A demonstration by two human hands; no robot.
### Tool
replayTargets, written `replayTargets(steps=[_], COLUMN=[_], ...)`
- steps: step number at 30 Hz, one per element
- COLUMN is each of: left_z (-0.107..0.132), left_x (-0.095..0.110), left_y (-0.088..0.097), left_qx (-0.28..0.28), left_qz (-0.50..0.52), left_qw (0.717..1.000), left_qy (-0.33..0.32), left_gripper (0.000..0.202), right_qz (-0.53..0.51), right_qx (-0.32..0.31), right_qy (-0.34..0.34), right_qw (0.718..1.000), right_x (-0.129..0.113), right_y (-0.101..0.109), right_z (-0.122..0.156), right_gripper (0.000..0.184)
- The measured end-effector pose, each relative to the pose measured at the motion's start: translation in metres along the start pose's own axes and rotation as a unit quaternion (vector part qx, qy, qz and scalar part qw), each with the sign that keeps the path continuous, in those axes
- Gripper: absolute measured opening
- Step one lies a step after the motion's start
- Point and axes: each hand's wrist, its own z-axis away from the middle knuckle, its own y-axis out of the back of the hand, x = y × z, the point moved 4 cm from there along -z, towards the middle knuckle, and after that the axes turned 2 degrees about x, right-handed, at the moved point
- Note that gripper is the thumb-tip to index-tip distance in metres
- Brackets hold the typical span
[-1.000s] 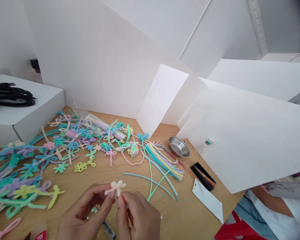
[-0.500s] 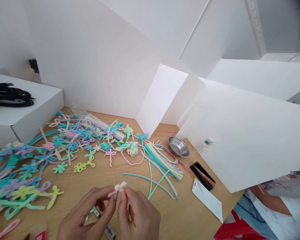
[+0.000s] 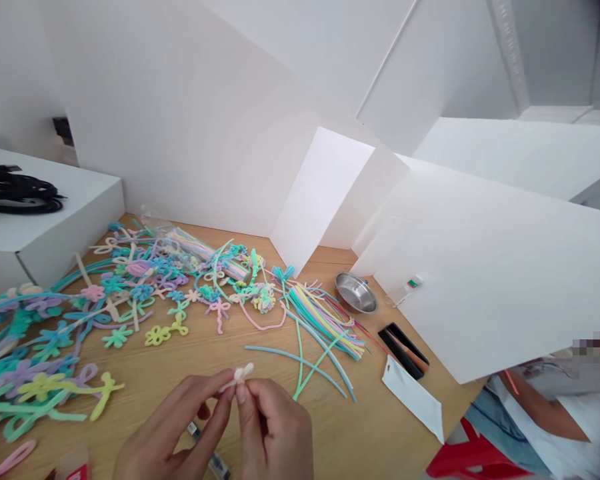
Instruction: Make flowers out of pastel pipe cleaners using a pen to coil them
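Observation:
Between my fingertips is a small white twisted pipe cleaner point(image 3: 241, 374), its looped end poking up above the fingers. My left hand point(image 3: 180, 423) pinches its left side with thumb and forefinger. From the right, my right hand point(image 3: 275, 423) presses thumb and forefinger against it; the fingers hide its lower part. Under the left hand a pen point(image 3: 217, 463) lies on the wooden table, partly covered. Just beyond the hands rest loose blue and green pipe cleaners point(image 3: 300, 360), crossing each other.
Pipe-cleaner flowers point(image 3: 117, 337) crowd the left. Bundled pipe cleaners point(image 3: 325, 320) lie right of centre, near a metal bowl point(image 3: 356, 293), a black tray point(image 3: 404, 351) and a white packet point(image 3: 414, 399). A white box point(image 3: 65, 247) holds black cables. Another person point(image 3: 545, 407) sits at right.
My right hand has shifted slightly left and its thumb has moved up against the white pipe cleaner. The left hand keeps its pinch. The view has moved a little.

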Motion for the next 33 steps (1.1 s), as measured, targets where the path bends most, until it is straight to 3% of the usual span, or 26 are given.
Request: replayTargets(steps=[5, 7, 10, 13, 15, 18, 20, 26, 30, 33], left_z=[0.0, -0.001, -0.004, -0.007, -0.008, -0.007, -0.006, -0.003, -0.002, -0.003], left_x=[0.001, 0.0, -0.004, -0.009, -0.014, -0.02, -0.022, -0.017, -0.018, -0.018], left_y=[-0.001, -0.002, -0.001, 0.0, 0.001, 0.0, -0.001, -0.001, -0.004, -0.01], left_qx=[-0.042, -0.055, -0.031, -0.008, 0.005, 0.022, 0.012, 0.005, -0.002, -0.02], left_qz=[-0.052, -0.046, -0.001, 0.06, 0.104, 0.168, 0.182, 0.087, 0.126, 0.239], left_qw=[0.992, 0.991, 0.999, 0.996, 0.982, 0.945, 0.94, 0.988, 0.973, 0.928], left_qy=[-0.107, -0.111, -0.037, 0.069, 0.158, 0.28, 0.289, 0.131, 0.192, 0.287], left_gripper=[0.039, 0.038, 0.036, 0.024, 0.017, 0.022, 0.025, 0.02, 0.019, 0.02], right_qz=[-0.027, -0.03, -0.058, -0.093, -0.096, -0.043, -0.005, 0.051, 0.017, -0.05], right_qx=[-0.046, -0.058, -0.082, -0.094, -0.079, -0.032, -0.01, 0.003, 0.012, 0.016], right_qy=[-0.087, -0.104, -0.114, -0.078, -0.048, -0.055, -0.061, -0.009, -0.023, -0.079], right_qw=[0.995, 0.992, 0.988, 0.988, 0.991, 0.997, 0.998, 0.999, 1.0, 0.995], right_x=[0.005, 0.004, -0.001, -0.007, -0.008, -0.002, 0.002, -0.002, 0.0, 0.007], right_y=[0.002, 0.003, 0.005, 0.009, 0.012, 0.014, 0.013, 0.004, 0.001, -0.002], right_z=[-0.003, -0.006, -0.01, -0.013, -0.011, -0.005, -0.002, 0.0, 0.0, 0.001], right_gripper=[0.036, 0.037, 0.036, 0.032, 0.032, 0.03, 0.029, 0.025, 0.024, 0.024])
